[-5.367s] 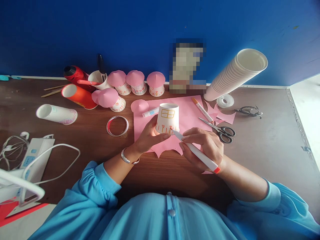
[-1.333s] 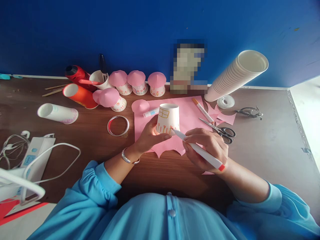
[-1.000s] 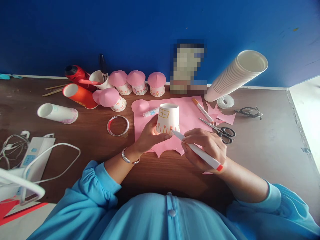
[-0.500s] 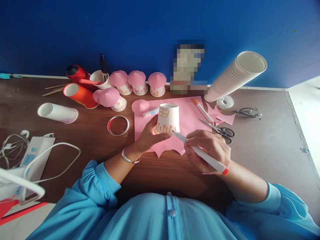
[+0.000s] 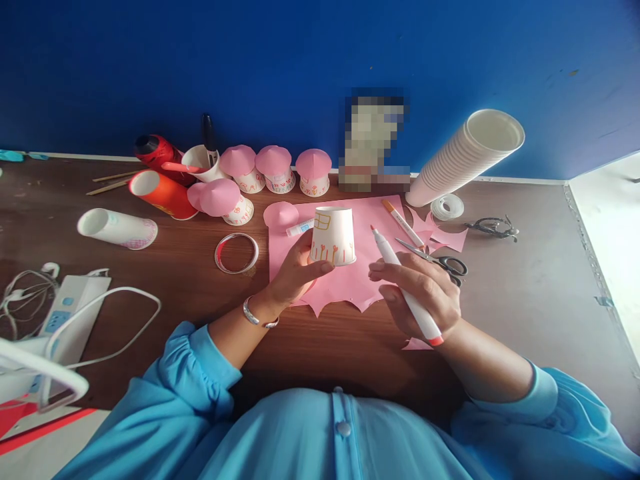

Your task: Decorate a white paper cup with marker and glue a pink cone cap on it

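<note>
In the head view, the left hand clasps a drawn-on paper cup between thumb and fingers, above the pink sheet. The right hand pinches a red-ended marker, its tip apart from the cup. Printing on the white tube, partly behind the cup, is too small to read. The right hand partly covers the scissors; a tall cup stack leans beyond.

Pixelated object against blue wall, details unreadable, left hand, some fingers hidden behind paper cup, scissors, partly covered by right hand, blue garment, cut off by bottom edge
</note>
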`<move>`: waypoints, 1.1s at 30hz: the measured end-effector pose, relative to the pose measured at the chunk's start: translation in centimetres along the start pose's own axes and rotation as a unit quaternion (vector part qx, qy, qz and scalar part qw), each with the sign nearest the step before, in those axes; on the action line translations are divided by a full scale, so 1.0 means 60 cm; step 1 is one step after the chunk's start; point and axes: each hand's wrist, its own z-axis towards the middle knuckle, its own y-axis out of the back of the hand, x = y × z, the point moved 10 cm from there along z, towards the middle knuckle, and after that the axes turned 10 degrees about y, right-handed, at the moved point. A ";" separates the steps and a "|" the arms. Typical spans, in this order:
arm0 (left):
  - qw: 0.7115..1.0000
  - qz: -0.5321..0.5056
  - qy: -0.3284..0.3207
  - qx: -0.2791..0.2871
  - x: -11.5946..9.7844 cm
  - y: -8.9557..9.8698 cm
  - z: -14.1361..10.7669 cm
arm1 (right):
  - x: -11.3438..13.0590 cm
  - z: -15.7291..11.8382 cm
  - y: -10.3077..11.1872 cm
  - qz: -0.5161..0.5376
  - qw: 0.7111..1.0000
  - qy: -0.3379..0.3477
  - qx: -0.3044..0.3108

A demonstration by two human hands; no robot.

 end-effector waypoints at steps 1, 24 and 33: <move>1.000 0.000 -0.003 -0.001 -0.001 0.000 0.000 | 0.003 0.001 0.002 -0.010 1.000 0.009 0.001; 0.997 0.079 -0.019 -0.018 -0.008 0.003 -0.005 | 0.015 0.012 -0.022 0.023 0.999 0.009 0.034; 0.997 0.076 -0.024 -0.017 -0.012 0.001 -0.006 | 0.015 0.014 -0.026 0.028 0.998 0.011 0.049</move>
